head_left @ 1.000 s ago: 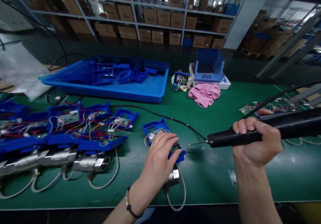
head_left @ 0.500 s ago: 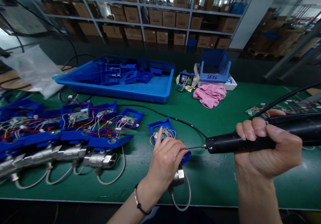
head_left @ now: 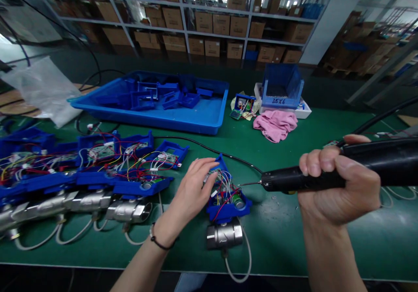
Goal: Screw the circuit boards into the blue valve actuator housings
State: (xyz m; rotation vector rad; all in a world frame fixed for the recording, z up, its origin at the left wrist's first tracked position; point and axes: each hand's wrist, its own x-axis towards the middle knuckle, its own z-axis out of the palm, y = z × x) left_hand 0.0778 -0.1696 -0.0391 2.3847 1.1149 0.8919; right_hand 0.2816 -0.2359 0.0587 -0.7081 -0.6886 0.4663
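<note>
Over the bench (head_left: 277, 244), right hand (head_left: 342, 172) grips a screwdriver (head_left: 284, 180), left hand (head_left: 193, 188) half-open.

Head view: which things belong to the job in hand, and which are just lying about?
In the job:
driver, in the right hand
wired housing, at the left hand
metal fitting by it
likely also the similar row at left and the tray of blue parts

Apparently lying about:
pink cloth
plastic bag
shelved cartons

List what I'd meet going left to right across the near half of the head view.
Row of metal fittings, left hand, lone metal fitting, thin driver bit, right hand.
</note>
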